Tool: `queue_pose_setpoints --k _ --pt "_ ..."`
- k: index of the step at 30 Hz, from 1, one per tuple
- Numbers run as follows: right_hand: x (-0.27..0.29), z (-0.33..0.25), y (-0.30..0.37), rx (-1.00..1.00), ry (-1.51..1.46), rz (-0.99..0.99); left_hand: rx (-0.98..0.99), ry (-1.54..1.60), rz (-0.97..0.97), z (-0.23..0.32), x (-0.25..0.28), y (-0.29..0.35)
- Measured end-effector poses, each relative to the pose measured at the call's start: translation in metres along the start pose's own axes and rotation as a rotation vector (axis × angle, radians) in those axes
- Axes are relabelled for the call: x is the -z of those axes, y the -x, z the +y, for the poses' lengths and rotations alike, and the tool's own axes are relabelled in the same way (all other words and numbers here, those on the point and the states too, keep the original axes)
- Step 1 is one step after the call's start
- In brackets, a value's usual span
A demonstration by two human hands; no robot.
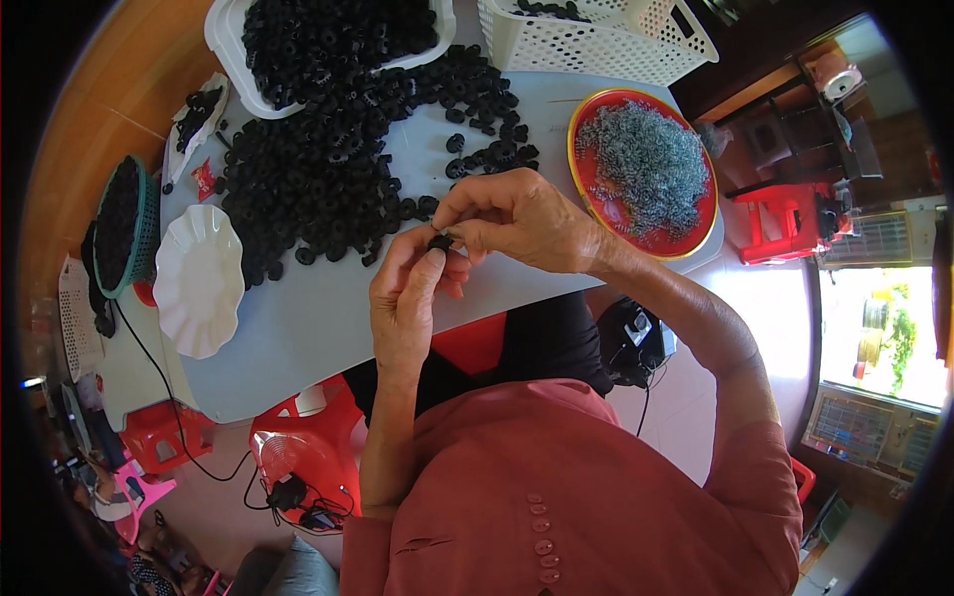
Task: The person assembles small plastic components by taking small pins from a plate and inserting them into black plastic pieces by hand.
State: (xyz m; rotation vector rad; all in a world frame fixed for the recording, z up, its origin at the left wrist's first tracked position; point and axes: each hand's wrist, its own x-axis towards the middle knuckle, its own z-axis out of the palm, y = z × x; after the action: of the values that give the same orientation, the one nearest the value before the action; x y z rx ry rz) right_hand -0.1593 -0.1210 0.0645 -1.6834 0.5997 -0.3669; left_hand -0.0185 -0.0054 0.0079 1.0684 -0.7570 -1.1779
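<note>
Between thumb and fingers of my left hand point(402, 303) is a small round black plastic part point(439, 242), held just over the table's near edge. My right hand point(527, 221) meets it there, thumb and forefinger pinched together at the part's top. Whatever sits in that pinch is too small to make out. Beyond my hands, a big heap of similar black parts point(308, 184) spreads over the grey-blue table point(298, 343). To the right, a red round tray point(578, 149) with a yellow rim holds a pile of small metal springs point(646, 164).
At the back stand a white tub point(224, 50) full of black parts and a white perforated basket point(606, 50). A white scalloped dish point(199, 283) and a green basket point(146, 233) are at the left. Red stools point(308, 437) stand below the table edge, with cables on one.
</note>
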Motion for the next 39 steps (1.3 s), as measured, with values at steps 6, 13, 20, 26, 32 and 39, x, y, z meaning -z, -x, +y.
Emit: queue_pose_setpoints --k 6,13,20,26,32,39 --pt "0.005 0.006 0.003 0.056 0.085 0.052 -0.022 -0.015 -0.014 -0.005 -0.003 0.000" --pt "0.002 0.012 0.003 0.118 0.193 0.062 0.005 -0.061 -0.035 -0.002 -0.002 -0.001" --pt "0.003 0.009 0.001 0.194 0.198 0.033 -0.025 -0.075 -0.018 -0.004 -0.002 -0.002" --pt "0.007 0.002 -0.003 0.243 0.333 -0.054 -0.003 -0.151 -0.031 0.002 -0.002 -0.003" --pt "-0.004 0.006 0.003 0.214 0.255 0.114 -0.084 -0.197 -0.028 -0.007 -0.004 -0.003" --pt "0.009 0.001 0.000 0.156 0.272 -0.041 -0.022 -0.162 -0.069 -0.005 0.002 -0.004"
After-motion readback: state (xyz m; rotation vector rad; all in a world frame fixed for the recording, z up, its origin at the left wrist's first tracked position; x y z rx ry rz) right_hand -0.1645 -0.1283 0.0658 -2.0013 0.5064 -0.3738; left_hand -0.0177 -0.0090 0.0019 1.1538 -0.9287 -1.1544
